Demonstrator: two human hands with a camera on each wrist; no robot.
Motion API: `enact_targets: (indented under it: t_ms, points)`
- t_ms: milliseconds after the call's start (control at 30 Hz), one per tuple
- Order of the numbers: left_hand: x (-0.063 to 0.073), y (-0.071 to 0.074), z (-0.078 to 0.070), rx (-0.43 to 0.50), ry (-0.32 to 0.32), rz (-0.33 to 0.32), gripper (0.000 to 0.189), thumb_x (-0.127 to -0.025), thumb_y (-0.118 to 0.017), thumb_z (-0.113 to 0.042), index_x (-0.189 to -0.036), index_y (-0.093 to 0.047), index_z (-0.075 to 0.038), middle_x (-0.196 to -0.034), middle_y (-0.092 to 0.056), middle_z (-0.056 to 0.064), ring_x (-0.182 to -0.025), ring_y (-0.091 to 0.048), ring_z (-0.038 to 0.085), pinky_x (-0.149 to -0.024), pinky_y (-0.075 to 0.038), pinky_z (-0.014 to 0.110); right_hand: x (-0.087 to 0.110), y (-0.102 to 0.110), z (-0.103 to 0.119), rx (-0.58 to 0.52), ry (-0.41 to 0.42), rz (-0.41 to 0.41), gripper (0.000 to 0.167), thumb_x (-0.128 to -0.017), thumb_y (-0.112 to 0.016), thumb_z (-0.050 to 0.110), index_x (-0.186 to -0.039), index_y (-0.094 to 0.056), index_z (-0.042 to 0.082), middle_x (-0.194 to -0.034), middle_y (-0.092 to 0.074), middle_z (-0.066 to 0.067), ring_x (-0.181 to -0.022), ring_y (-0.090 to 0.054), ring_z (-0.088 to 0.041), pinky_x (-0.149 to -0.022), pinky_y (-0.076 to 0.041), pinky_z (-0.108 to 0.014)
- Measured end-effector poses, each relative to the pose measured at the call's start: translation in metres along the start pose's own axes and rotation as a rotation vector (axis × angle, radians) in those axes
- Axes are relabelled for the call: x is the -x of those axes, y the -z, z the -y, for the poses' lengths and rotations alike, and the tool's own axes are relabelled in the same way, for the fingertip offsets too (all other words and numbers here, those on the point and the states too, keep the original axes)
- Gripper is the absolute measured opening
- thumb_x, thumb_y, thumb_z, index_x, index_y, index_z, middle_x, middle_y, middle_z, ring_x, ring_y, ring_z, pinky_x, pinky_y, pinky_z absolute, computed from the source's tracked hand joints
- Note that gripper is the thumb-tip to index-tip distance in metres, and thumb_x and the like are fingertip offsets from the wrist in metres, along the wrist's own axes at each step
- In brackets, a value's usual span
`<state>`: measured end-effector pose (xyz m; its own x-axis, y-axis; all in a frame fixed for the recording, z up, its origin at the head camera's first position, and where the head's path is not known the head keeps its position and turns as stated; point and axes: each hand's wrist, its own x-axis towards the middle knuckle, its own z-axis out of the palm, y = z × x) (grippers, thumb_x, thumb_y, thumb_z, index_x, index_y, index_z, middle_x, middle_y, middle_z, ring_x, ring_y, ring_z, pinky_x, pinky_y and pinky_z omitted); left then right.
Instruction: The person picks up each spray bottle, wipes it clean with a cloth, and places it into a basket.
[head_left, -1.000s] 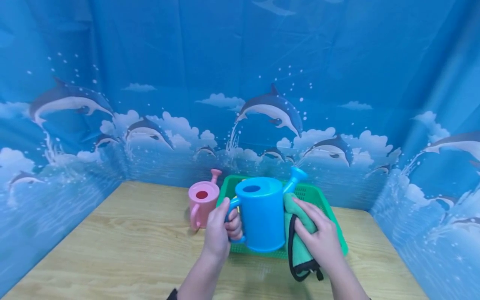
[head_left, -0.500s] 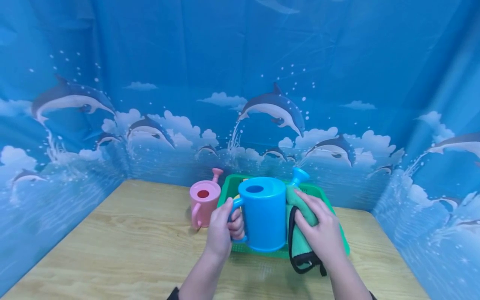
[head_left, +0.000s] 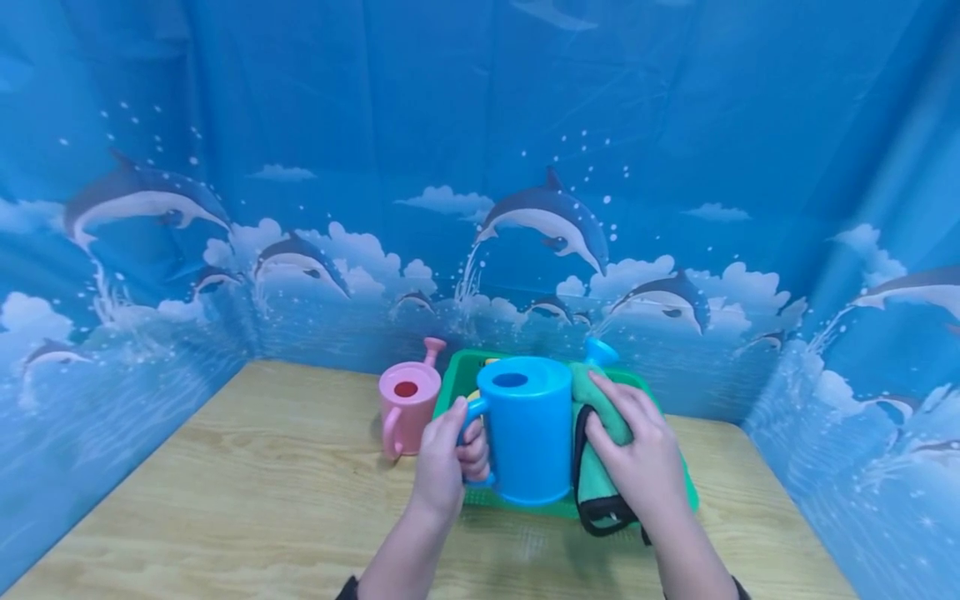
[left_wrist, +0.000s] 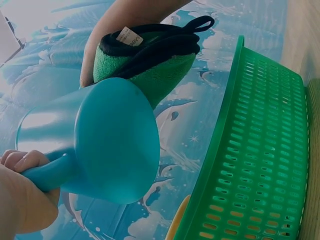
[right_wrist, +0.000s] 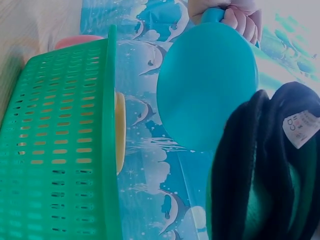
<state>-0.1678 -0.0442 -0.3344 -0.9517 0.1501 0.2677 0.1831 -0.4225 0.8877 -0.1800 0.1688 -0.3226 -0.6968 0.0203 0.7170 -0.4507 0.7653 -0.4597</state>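
Observation:
In the head view a blue toy watering can (head_left: 531, 433) is held up in front of the green basket. My left hand (head_left: 442, 458) grips it by its handle, fingers curled round. A folded green cloth (head_left: 600, 479) with black edging is held in my right hand (head_left: 641, 450), against the can's spout side, covering the lower spout. The spout's flared head (head_left: 601, 352) shows above the cloth. In the left wrist view the can's round base (left_wrist: 119, 142) faces the camera, with the cloth (left_wrist: 167, 75) behind it. The right wrist view shows the cloth's dark edging (right_wrist: 240, 165) close up.
The green basket (head_left: 461, 367) stands on the wooden table (head_left: 247, 483) behind the can. Something yellow (right_wrist: 120, 132) pokes above its rim. A pink watering can (head_left: 405, 408) stands left of the basket. A blue dolphin-print curtain (head_left: 420, 108) encloses the back and sides.
The right hand and cloth shift slightly right and up the spout, then slightly left. The blue can moves a little to the right in view and stays in the left hand.

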Motion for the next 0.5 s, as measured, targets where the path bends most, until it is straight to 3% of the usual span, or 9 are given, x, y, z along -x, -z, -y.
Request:
enact_targets:
  t_ms: [133, 300, 500]
  points:
    - [0.0, 0.001, 0.0, 0.004, -0.009, 0.007, 0.044, -0.105, -0.03, -0.035, -0.067, -0.033, -0.012, -0.051, -0.032, -0.007, -0.045, -0.032, 0.007, -0.049, -0.029, 0.019, 0.0, 0.0, 0.0, 0.014, -0.013, 0.005, 0.042, -0.087, -0.066, 0.012, -0.128, -0.063, 0.02, -0.117, -0.063, -0.015, -0.1, -0.063, -0.036, -0.076, -0.053, -0.054]
    - [-0.001, 0.004, -0.001, 0.049, -0.049, -0.034, 0.044, -0.105, -0.031, -0.032, -0.066, -0.033, -0.013, -0.05, -0.03, -0.007, -0.044, -0.028, 0.008, -0.047, -0.026, 0.019, 0.005, -0.004, 0.0, -0.005, -0.001, 0.041, 0.043, -0.087, -0.066, 0.011, -0.128, -0.063, 0.02, -0.113, -0.065, -0.012, -0.097, -0.065, -0.03, -0.07, -0.053, -0.042]
    - [-0.001, 0.006, -0.002, 0.045, -0.045, -0.054, 0.043, -0.105, -0.03, -0.032, -0.066, -0.034, -0.013, -0.051, -0.032, -0.007, -0.044, -0.03, 0.007, -0.048, -0.028, 0.019, 0.013, -0.009, 0.001, -0.042, -0.067, 0.095, 0.042, -0.088, -0.063, 0.011, -0.129, -0.062, 0.022, -0.116, -0.065, -0.008, -0.103, -0.063, -0.026, -0.071, -0.053, -0.037]
